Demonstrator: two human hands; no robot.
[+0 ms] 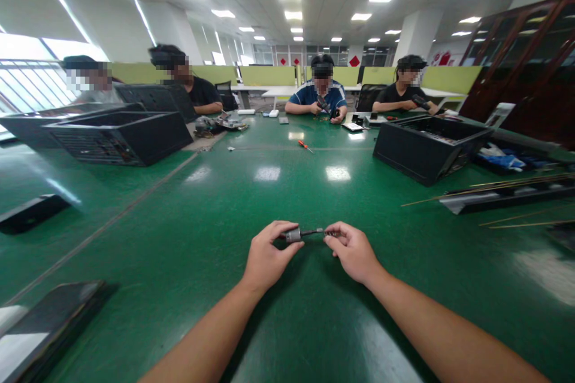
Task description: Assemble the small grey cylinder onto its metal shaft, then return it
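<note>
No writing reads clearly from here. Near centre, above the green table (224,191), I am seeing two hands working apart. The left hand (268,254) is pinching a grey cylinder with a dark shaft (293,234) between thumb and fingers, the shaft pointing right. The right hand (354,251) is nearly closing, thumb and fingertips pinching a small coiled piece (331,233) just beside the shaft tip. Farther, an orange screwdriver (305,146) is lying mid-table; black cases are standing left (121,134) and right (426,146). At the far edge, a person in blue (318,96) is holding dark parts.
</note>
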